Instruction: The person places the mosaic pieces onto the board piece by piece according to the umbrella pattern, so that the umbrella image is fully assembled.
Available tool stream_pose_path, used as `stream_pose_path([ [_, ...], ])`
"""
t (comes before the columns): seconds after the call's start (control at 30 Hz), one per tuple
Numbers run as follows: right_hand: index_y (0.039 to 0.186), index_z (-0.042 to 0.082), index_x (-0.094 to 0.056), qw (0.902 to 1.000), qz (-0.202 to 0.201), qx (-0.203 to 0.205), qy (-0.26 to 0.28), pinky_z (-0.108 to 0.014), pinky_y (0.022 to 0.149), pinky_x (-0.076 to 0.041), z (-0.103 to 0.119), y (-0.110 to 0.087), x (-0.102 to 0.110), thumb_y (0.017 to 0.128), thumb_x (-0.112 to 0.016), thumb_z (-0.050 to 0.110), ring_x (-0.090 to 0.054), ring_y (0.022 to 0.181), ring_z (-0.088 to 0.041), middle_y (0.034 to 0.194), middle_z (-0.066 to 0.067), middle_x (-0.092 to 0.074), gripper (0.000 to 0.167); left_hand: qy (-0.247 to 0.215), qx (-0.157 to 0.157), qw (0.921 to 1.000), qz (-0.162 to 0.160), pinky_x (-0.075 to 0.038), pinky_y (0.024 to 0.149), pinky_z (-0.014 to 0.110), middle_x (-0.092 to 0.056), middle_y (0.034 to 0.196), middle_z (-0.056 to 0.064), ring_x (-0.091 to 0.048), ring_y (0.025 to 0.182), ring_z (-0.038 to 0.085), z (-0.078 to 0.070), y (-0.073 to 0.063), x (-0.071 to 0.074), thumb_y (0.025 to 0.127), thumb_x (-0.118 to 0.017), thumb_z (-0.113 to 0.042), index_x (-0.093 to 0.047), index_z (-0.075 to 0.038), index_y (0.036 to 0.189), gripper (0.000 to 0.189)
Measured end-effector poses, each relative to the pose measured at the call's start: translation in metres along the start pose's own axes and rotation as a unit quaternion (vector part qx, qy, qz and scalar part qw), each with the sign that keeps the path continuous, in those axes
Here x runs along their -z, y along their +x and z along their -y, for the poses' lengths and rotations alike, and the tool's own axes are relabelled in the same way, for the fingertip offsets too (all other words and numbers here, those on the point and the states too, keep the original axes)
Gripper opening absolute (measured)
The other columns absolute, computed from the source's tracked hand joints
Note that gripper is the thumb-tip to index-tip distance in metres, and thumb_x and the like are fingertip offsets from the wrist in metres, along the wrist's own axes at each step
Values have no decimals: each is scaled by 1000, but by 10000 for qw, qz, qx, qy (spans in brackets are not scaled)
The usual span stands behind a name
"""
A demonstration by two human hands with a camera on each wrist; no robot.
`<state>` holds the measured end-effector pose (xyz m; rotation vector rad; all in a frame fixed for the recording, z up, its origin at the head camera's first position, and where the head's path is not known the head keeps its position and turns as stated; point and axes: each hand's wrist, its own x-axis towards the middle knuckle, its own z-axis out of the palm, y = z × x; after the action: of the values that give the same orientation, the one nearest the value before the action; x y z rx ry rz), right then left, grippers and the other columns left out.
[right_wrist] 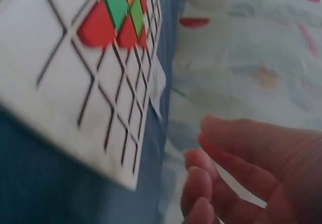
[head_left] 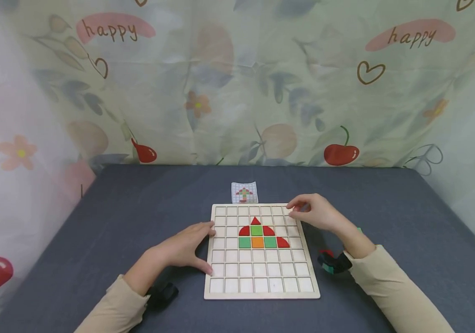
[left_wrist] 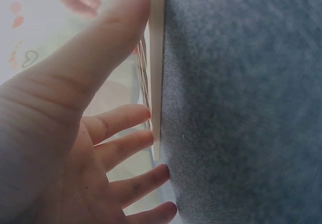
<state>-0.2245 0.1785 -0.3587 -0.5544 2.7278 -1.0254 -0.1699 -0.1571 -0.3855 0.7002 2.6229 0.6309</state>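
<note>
A square wooden grid board [head_left: 262, 295] lies on the dark cloth. On it are coloured pieces: a red triangle [head_left: 255, 221], red quarter-circles [head_left: 282, 242], green squares [head_left: 244, 242] and an orange square [head_left: 257, 242]. My left hand [head_left: 183, 244] rests against the board's left edge, thumb and fingers spread. Over the far right corner hovers my right hand [head_left: 316, 212], fingers bent and thumb near them. A reddish patch shows between its fingertips in the head view; I cannot tell whether it is a piece. In the right wrist view, a gap separates its thumb and fingertips.
A small pattern card [head_left: 244, 192] lies just beyond the board's far edge. Red and green pieces [head_left: 328, 267] lie right of the board, partly hidden by the right wrist's black strap. A printed curtain [head_left: 237, 115] hangs behind the table.
</note>
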Motion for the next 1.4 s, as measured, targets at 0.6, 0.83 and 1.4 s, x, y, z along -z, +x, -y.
stream_pose_path([
  [0.6,96,2,-64,9777,2057,172,388,-19,56,-45,-61,-51,33,75,-77,21,-51,60,-3,84,-7,-58,32,-20,75,10000,56,-25,113,50,-28,152,15,-26,141,33,-1,0,1,65,-80,-48,-43,-4,136,91],
  [0.83,88,6,-62,9770,2095,362,171,-20,59,-45,-60,-54,28,69,-81,18,-49,64,-3,76,-4,-56,29,82,21,10000,35,-25,113,50,-28,152,16,-26,141,33,2,2,-1,66,-80,-48,-43,-5,135,90],
  [1.4,96,5,-67,9893,1206,806,-184,-20,65,-51,-47,-50,24,81,-71,15,-54,72,2,89,-5,-61,19,-11,56,10000,45,-26,113,50,-28,152,16,-26,141,33,1,0,0,66,-81,-47,-43,-5,135,90],
])
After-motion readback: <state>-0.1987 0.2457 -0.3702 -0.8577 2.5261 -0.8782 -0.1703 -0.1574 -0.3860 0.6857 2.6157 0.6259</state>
